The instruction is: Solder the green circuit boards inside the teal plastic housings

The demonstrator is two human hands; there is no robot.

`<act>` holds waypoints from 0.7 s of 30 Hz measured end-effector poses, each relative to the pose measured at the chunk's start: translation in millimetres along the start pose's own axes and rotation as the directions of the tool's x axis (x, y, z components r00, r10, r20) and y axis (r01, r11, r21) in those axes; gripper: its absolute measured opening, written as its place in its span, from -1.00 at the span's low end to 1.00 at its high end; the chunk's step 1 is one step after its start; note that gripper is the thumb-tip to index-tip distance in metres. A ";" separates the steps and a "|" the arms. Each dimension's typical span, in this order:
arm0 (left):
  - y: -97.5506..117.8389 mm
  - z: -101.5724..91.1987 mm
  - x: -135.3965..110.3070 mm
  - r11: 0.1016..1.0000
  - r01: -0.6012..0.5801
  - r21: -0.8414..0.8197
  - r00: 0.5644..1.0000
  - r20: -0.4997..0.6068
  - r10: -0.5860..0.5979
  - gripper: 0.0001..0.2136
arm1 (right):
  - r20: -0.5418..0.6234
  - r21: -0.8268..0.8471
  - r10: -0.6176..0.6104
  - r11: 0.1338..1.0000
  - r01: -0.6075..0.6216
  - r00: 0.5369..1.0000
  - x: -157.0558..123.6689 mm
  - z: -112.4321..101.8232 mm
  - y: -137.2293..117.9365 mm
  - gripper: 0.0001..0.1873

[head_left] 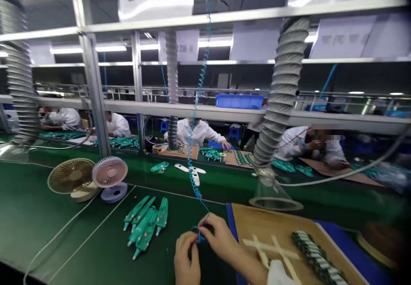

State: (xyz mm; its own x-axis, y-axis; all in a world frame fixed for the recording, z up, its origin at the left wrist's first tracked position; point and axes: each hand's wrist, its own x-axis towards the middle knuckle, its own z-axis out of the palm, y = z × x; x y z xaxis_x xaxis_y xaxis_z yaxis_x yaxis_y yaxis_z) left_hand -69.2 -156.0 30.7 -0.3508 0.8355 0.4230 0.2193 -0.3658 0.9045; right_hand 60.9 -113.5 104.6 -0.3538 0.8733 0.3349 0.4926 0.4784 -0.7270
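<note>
Blue coiled cord (202, 77), just one by the hands, hangs from overhead, its lower part bunched above the near counter (80, 238). Left hand (187, 257) and right hand (220, 238) both pinch that bunch between fingertips; the step seems to be fingering its loops, and the next move would call for a light, steady pinch from one hand while the other works. Five teal casings (148, 229) lie to the left, two fans (110, 171) beyond, three white pieces (181, 168) farther; right, parts (316, 255) on a brown board (263, 220) are too packed to count.
</note>
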 end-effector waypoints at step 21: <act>106.6 94.4 -70.9 0.665 0.636 -0.392 0.723 0.603 -0.337 -0.76 | -0.328 0.316 0.164 0.947 -0.056 0.930 -156.6 -111.8 62.7 -0.72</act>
State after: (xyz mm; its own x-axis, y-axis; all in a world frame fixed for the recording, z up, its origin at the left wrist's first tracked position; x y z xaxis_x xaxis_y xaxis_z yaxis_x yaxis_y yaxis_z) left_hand 65.0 -215.5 92.0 0.2212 0.9747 -0.0319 -0.4339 0.1277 0.8919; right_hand 236.0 -210.0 73.6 0.0122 0.9213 0.3886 0.2347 0.3752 -0.8968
